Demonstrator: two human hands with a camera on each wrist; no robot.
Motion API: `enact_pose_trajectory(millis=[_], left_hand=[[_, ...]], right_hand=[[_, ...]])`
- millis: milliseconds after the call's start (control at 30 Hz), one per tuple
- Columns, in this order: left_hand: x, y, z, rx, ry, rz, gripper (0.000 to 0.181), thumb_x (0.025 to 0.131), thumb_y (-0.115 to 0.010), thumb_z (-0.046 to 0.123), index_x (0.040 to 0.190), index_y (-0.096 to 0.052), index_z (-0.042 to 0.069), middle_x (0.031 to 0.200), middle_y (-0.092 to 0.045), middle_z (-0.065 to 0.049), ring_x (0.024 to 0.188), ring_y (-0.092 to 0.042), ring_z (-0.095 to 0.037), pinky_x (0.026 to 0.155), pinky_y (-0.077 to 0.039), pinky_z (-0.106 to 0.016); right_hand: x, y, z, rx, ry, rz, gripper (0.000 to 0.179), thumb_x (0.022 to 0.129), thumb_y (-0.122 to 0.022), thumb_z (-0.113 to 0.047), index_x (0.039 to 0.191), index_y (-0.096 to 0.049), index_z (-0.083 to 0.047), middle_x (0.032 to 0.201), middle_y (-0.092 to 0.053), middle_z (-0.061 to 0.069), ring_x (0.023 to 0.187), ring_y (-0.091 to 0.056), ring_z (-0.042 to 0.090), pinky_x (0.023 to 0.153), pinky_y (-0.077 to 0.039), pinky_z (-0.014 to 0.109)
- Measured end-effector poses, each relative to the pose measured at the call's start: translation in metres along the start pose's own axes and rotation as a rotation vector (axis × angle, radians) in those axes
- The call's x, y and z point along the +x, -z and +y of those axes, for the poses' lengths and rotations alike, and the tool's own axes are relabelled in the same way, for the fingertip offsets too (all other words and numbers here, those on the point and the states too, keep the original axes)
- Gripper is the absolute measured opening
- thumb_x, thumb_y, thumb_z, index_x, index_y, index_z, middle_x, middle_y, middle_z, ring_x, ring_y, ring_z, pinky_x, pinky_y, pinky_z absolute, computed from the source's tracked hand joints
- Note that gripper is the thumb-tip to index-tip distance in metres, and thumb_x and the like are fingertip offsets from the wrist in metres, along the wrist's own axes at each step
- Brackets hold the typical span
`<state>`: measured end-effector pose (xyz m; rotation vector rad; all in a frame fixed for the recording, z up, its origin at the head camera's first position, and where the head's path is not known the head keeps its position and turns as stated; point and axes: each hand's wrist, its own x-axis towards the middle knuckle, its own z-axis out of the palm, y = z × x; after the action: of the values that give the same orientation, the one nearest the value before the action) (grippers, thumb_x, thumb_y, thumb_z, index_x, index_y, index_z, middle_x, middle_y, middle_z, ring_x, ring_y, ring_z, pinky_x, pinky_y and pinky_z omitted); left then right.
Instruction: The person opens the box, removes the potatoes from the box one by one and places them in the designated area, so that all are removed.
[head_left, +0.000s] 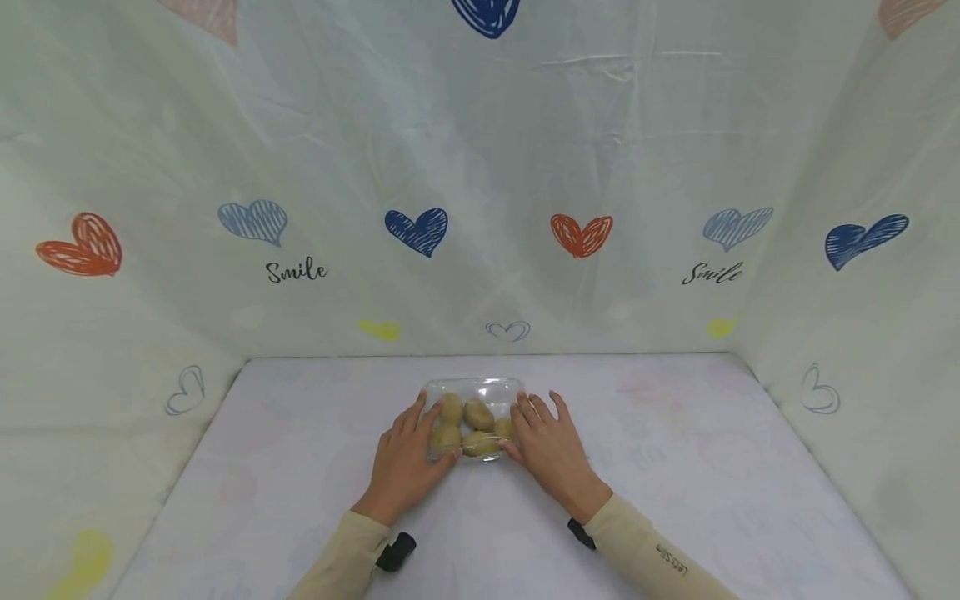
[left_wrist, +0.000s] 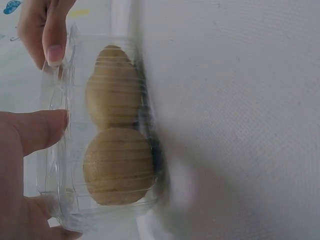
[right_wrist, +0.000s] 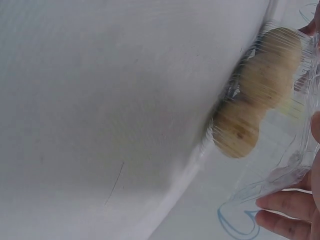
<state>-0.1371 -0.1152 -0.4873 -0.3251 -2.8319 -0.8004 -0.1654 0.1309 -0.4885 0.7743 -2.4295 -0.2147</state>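
Note:
A clear plastic box (head_left: 474,385) holding several potatoes (head_left: 478,414) sits on the white table between the two hands. At its left side, the left hand (head_left: 408,462) grips the rim, its thumb on the near edge and its fingers along the side. The right hand (head_left: 551,450) holds the opposite side, thumb at the near corner, with its outer fingers spread away from the box. Through the ribbed wall, potatoes (left_wrist: 118,166) show close up in the left wrist view. Whether a lid covers the top, I cannot tell.
The white tabletop (head_left: 300,500) stretches around the box. A pale cloth backdrop (head_left: 487,150) printed with hearts rises behind the table and at both sides. Black straps with small dark blocks (head_left: 396,552) sit at the wrists.

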Motion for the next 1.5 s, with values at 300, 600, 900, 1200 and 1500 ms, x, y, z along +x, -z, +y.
enact_pose_trajectory(millis=[300, 600, 900, 1200, 1500], left_hand=[[0.001, 0.001, 0.001, -0.012, 0.020, -0.028, 0.074, 0.094, -0.077, 0.037, 0.155, -0.051, 0.005, 0.166, -0.036, -0.024, 0.144, -0.043, -0.049, 0.104, -0.044, -0.070], [-0.001, 0.000, -0.003, 0.031, -0.002, 0.007, 0.073, 0.092, -0.078, 0.039, 0.152, -0.054, 0.005, 0.164, -0.041, -0.024, 0.141, -0.046, -0.049, 0.102, -0.047, -0.070], [-0.003, 0.004, -0.004, 0.138, -0.060, 0.083, 0.071, 0.089, -0.082, 0.044, 0.145, -0.063, 0.006, 0.154, -0.054, -0.024, 0.126, -0.058, -0.044, 0.099, -0.050, -0.062], [-0.003, 0.006, -0.002, 0.320, -0.106, 0.101, 0.067, 0.091, -0.079, 0.049, 0.140, -0.068, 0.006, 0.146, -0.063, -0.019, 0.131, -0.056, -0.035, 0.103, -0.049, -0.053], [-0.004, 0.006, -0.005, 0.415, -0.171, 0.152, 0.059, 0.091, -0.077, 0.047, 0.134, -0.073, 0.007, 0.138, -0.070, -0.015, 0.131, -0.058, -0.031, 0.103, -0.048, -0.046]], right_hand=[[0.000, -0.001, 0.000, 0.029, -0.002, 0.037, 0.055, 0.092, -0.073, -0.053, 0.119, -0.072, -0.004, 0.129, -0.073, 0.014, 0.120, -0.067, 0.027, 0.105, -0.051, 0.054], [-0.008, -0.003, -0.005, 0.110, -0.060, -0.030, 0.065, 0.091, -0.074, -0.054, 0.132, -0.069, -0.004, 0.140, -0.067, 0.015, 0.126, -0.064, 0.030, 0.106, -0.051, 0.050], [-0.011, -0.008, -0.004, 0.221, -0.071, -0.028, 0.070, 0.089, -0.076, -0.050, 0.136, -0.067, 0.001, 0.144, -0.064, 0.019, 0.126, -0.065, 0.032, 0.098, -0.057, 0.042], [-0.012, -0.008, -0.001, 0.314, -0.094, -0.015, 0.069, 0.087, -0.078, -0.047, 0.134, -0.067, 0.002, 0.144, -0.063, 0.021, 0.124, -0.065, 0.033, 0.090, -0.059, 0.045], [-0.010, -0.005, -0.001, 0.334, -0.099, -0.040, 0.068, 0.089, -0.077, -0.045, 0.136, -0.066, 0.002, 0.146, -0.062, 0.021, 0.125, -0.064, 0.034, 0.093, -0.059, 0.045]])
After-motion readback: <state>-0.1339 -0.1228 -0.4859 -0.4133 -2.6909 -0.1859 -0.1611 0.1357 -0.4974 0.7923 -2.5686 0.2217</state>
